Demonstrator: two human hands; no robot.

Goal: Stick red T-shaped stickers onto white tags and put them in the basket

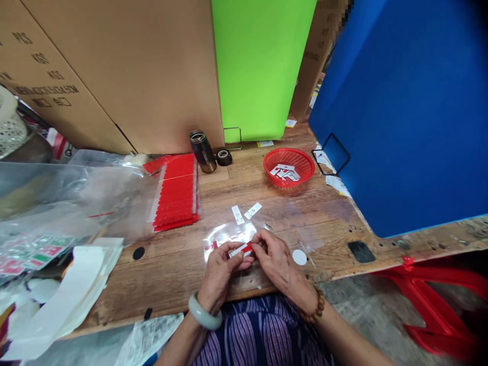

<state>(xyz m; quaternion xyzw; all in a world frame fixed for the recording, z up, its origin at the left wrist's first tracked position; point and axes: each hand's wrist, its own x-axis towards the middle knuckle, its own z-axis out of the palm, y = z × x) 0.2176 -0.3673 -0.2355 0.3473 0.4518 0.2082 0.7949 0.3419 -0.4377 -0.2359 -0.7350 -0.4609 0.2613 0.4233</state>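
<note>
Both hands meet over the near edge of the wooden table (267, 203). My left hand (221, 269) is closed around a small white and red strip (241, 249). My right hand (276, 259) pinches the red end of the same strip. Under the hands lies a small clear plastic bag (229, 235). Just beyond it two white strips (246, 212) lie flat on the wood. A red basket (288, 166) farther back holds several of the same white and red pieces.
A stack of red sheets in clear wrap (176, 195) lies at left, beside large clear plastic bags (72, 198). A dark metal flask (203, 151) and a tape roll (224, 157) stand by cardboard boxes. Green (259, 66) and blue (400, 112) panels stand behind. A red stool (442, 305) is at right.
</note>
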